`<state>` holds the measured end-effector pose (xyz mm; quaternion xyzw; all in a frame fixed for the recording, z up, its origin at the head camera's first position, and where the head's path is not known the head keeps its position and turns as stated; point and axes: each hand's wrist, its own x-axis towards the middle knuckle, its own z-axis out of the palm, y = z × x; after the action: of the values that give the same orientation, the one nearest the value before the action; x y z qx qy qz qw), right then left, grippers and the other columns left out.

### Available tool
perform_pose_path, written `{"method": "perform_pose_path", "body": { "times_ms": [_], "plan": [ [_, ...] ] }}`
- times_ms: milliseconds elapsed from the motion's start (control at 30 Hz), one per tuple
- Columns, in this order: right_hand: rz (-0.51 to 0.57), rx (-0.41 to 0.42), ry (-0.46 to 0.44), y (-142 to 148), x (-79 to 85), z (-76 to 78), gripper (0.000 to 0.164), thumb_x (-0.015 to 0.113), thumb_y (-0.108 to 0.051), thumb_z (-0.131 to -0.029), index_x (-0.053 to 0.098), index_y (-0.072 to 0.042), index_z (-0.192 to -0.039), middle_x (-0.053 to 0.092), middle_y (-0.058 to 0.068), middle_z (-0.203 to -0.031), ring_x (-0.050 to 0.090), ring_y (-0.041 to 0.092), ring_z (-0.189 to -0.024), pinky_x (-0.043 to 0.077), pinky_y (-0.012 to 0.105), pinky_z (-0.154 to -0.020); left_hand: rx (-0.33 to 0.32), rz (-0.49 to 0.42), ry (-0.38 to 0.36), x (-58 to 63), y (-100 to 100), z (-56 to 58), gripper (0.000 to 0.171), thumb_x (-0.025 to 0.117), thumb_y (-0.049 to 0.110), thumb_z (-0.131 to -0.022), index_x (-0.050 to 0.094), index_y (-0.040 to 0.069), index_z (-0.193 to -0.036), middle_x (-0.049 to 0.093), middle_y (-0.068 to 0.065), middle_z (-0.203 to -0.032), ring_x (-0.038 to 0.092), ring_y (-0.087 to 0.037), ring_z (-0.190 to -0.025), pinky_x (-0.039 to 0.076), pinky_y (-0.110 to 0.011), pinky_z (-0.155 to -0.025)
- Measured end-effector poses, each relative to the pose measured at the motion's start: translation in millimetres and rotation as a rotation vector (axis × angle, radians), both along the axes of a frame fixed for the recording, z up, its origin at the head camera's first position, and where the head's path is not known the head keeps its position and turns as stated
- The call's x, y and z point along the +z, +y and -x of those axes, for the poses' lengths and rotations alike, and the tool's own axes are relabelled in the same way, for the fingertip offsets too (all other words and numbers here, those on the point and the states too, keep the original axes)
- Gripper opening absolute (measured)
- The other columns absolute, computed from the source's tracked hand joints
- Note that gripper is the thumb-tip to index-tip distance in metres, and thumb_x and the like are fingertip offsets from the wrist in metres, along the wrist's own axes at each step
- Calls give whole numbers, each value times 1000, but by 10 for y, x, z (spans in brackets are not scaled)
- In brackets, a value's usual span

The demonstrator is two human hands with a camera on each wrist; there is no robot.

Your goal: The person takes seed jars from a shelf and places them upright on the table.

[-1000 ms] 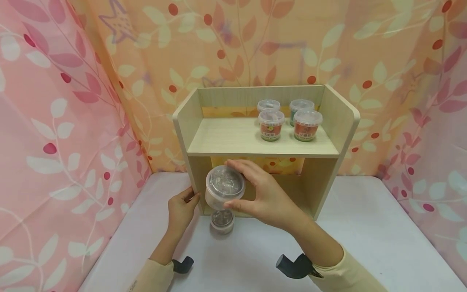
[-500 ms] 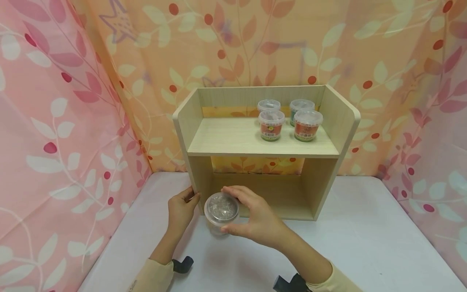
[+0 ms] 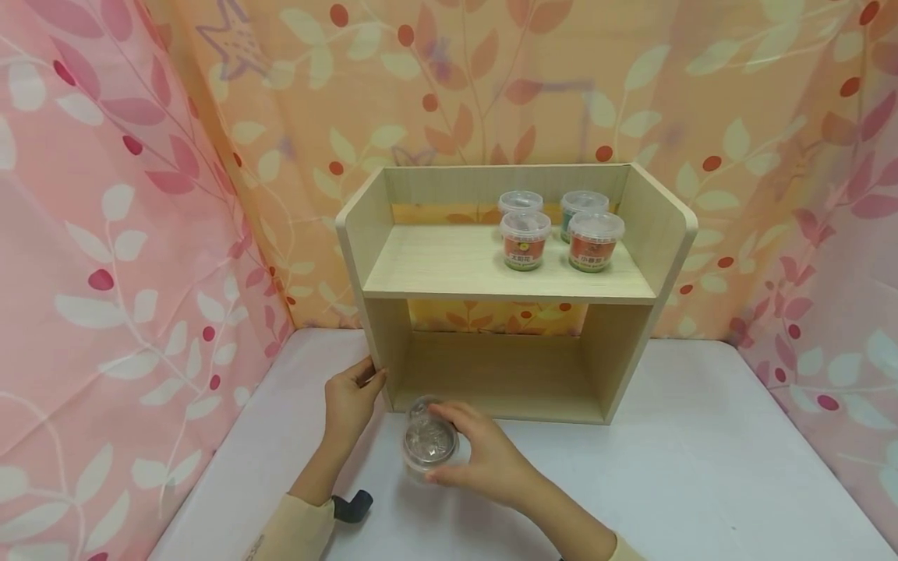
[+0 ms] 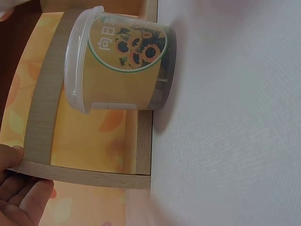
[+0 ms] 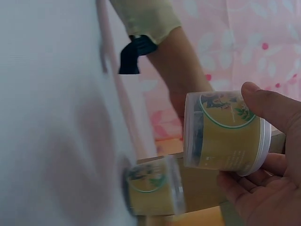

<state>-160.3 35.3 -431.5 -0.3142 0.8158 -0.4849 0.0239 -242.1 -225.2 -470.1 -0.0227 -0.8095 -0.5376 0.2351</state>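
Clamping a lidded cup (image 5: 229, 139), the right grip (image 3: 491, 460) spreads cup-wide; the left grip (image 3: 350, 402) pinches the shelf (image 3: 435, 269).

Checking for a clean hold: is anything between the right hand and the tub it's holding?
Nothing visible: the right hand's grip holds the held tub directly. A second tub stands on the table, not between them.

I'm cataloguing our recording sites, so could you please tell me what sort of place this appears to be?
Probably a small staged tabletop booth rather than a lived-in room: leaf-patterned curtains hang behind and on both sides of a white table, on which a light-wood two-tier shelf stands.
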Motion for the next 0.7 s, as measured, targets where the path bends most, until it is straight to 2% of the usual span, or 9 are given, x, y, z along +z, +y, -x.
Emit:
{"method": "perform_pose_path", "body": {
  "times_ms": [200,367,700],
  "plan": [
    [-72,-15,-8,-56,-259,8,89,92,-38,-75,50,-15,-151,54,-4,-147,53,23,-136,46,50,-113,2,0,0,6,4,5,30,77,7,-91,74,0,-120,76,-19,-109,75,-30,-100,62,-28,-80],
    [-116,-4,28,-108,-432,4,88,92,-34,-75,51,-12,-150,55,-3,-146,54,23,-135,47,47,-114,7,11,19,10,8,9,30,78,7,-90,75,-1,-119,77,-19,-107,75,-30,-99,62,-27,-78],
    [-134,11,87,-178,-628,-12,90,93,-30,-72,51,-9,-148,56,-1,-145,54,21,-135,43,42,-117,5,0,21,8,7,20,28,77,7,-91,75,-1,-118,77,-19,-107,76,-29,-98,61,-23,-77]
  ]
}}
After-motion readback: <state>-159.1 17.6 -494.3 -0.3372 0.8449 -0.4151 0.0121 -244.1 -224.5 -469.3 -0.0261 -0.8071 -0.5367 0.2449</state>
